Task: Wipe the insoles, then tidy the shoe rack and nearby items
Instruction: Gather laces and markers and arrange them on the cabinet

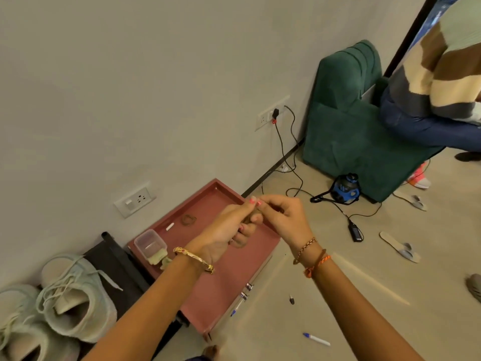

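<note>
Head view: both hands meet above the red cabinet (208,295). Left hand (229,230) curls round a small brown item (253,213), too blurred to identify; right hand (283,217) pinches its top. Sneakers (75,298) sit on the black rack (117,267), left of cabinet. Insoles (399,247) lie on floor, right of cabinet.

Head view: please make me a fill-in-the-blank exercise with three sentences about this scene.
1. The tray is ____ in colour.
2. The clear box sits on the ____.
3. The pen lies on the ____.

Missing words: pink; tray; floor
</note>
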